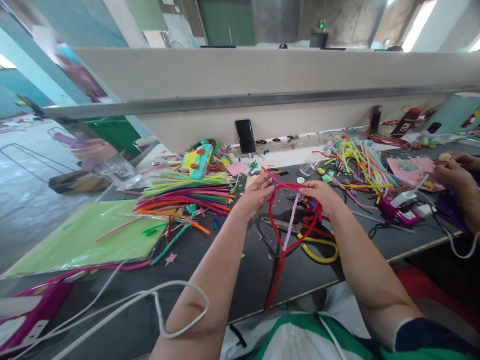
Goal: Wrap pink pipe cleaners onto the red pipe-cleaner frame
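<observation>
White cord [182, 282] lies low at left. Beyond, the left hand [257, 194] curls its fingers by a pink end [268, 173], grip unclear to me; the red loop [272, 218], already shaped around a pale strip [291, 222], sits between; the right hand [318, 195] pinches its top, seemingly not yet fastened.
</observation>
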The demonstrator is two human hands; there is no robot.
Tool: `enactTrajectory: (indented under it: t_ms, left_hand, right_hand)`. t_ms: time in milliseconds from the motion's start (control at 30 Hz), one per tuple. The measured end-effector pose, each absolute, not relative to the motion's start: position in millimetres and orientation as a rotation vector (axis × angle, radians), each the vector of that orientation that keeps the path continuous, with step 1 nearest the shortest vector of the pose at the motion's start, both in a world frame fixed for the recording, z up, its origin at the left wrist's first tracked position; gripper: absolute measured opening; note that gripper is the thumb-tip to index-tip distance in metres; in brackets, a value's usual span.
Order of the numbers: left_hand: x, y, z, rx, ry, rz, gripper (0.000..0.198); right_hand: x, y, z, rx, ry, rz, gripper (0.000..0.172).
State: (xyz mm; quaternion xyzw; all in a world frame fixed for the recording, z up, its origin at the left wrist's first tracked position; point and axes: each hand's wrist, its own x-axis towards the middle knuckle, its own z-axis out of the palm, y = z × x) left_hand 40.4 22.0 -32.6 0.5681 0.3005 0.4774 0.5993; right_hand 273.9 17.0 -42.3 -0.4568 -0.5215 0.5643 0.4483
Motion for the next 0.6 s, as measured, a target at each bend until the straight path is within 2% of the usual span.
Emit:
enactTrajectory:
  t_ms: [67,200,333,500,600]
  left_hand:
    - [42.4,17.1,-24.6,1.575,0.745,1.131,0.033]
    - [49.8,8.6,-17.2,2.160,1.026,0.940,0.025]
    - [58.2,1.8,-19.2,2.577,1.315,0.594,0.029]
    - [43.7,2.4,-6.2,2.411,1.295,0.277,0.051]
    - [22.9,12.0,0.4,2.114,1.028,0.480,0.044]
  right_hand:
    - [273.2,16.7,-42.4,-1.132,-1.284,1.387,0.028]
    - [272.9,17.8,-44.4,-1.107,-1.272,1.370,0.028]
    - [275.0,19.6,-45.8,-1.097,-1.271,1.348,0.027]
    - [282.9,21.4,-43.1,-1.092,-1.174,1.348,0.027]
    - [288.8,21.4,-40.6,-1.094,-1.154,1.309,0.027]
